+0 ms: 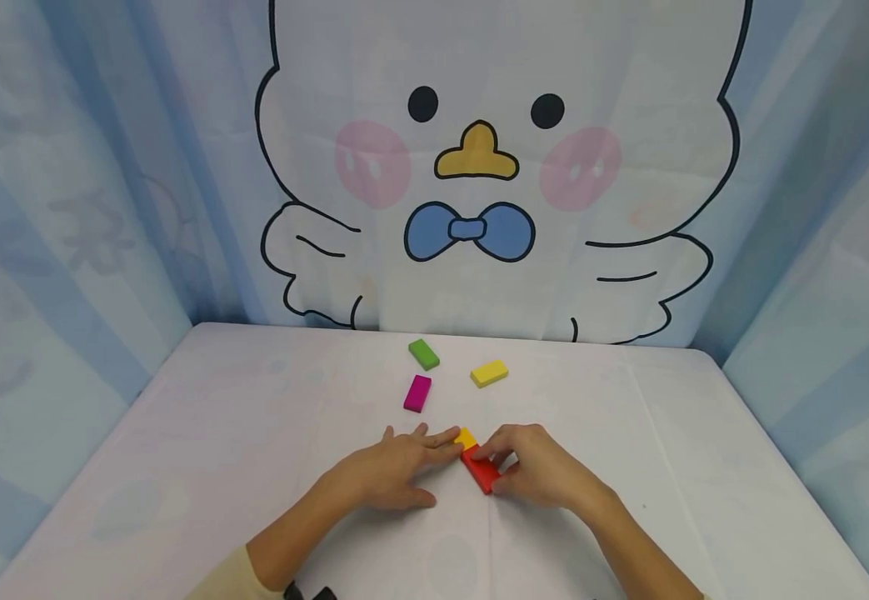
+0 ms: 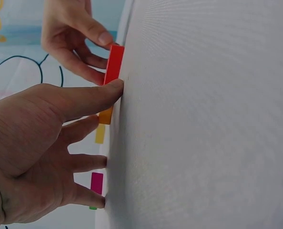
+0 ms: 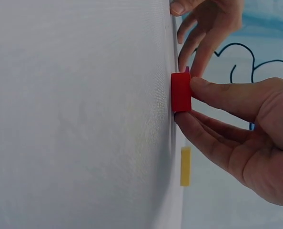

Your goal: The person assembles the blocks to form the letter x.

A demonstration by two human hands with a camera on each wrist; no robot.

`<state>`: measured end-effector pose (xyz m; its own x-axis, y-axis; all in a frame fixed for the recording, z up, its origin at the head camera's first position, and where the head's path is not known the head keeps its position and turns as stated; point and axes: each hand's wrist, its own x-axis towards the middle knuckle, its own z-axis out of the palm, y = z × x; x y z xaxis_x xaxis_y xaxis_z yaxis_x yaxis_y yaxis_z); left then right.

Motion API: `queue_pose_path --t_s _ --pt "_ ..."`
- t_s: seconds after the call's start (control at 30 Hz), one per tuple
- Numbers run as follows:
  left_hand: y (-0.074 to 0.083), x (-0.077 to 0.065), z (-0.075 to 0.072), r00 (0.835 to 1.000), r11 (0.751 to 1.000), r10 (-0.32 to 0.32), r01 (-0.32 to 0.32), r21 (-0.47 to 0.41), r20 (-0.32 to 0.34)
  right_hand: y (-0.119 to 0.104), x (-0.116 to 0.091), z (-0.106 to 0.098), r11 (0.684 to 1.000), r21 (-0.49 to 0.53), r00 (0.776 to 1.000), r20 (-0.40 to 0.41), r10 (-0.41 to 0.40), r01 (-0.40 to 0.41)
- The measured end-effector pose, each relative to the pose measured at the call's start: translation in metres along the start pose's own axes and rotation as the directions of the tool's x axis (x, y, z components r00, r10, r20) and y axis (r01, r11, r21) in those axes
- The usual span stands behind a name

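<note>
A red block [image 1: 482,475] and a yellow-orange block [image 1: 466,438] lie end to end in a slanting row on the table, between the two hands. My right hand [image 1: 542,468] pinches the red block, its thumb near the near end and a finger toward the far end. With fingers spread and nearly straight, my left hand [image 1: 392,472] rests on the table, and its index and middle fingertips reach the yellow-orange block. The left wrist view shows the red block [image 2: 114,64] meeting the orange one [image 2: 105,116], partly behind the left thumb.
Farther back on the white table [image 1: 277,392] lie a magenta block [image 1: 417,393], a green block [image 1: 424,354] and a pale yellow block [image 1: 490,373]. A curtain [image 1: 629,183] with a cartoon figure hangs behind the table's far edge.
</note>
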<state>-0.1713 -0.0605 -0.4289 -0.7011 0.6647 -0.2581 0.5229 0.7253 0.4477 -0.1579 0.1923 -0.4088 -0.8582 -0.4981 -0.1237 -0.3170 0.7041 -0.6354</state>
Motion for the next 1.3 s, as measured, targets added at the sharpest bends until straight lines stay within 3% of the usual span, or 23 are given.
queue_pose_path --t_s 0.3,0.67,0.83,1.03,1.3 --pt "-0.001 -0.001 0.001 1.0 1.0 0.001 -0.001 -0.012 0.002 0.004 0.0 -0.002 0.998 0.005 0.998 0.014 -0.056 0.056" --pt "-0.005 -0.001 -0.002 1.0 1.0 -0.013 0.012 -0.016 -0.024 0.002 0.002 -0.003 0.995 -0.056 0.997 -0.028 -0.079 0.077" --pt "-0.005 -0.001 -0.005 0.998 0.999 -0.043 0.043 -0.004 -0.035 0.003 0.001 -0.003 0.991 -0.112 0.997 0.039 -0.064 0.068" --pt "-0.008 -0.001 -0.008 0.998 0.999 -0.039 0.04 0.009 -0.048 0.004 -0.002 -0.002 0.985 -0.105 0.982 0.144 -0.122 0.138" --pt "-0.009 -0.002 -0.013 0.999 1.0 -0.023 0.023 0.008 -0.045 0.006 -0.005 0.0 0.976 -0.132 0.973 0.175 -0.151 0.175"
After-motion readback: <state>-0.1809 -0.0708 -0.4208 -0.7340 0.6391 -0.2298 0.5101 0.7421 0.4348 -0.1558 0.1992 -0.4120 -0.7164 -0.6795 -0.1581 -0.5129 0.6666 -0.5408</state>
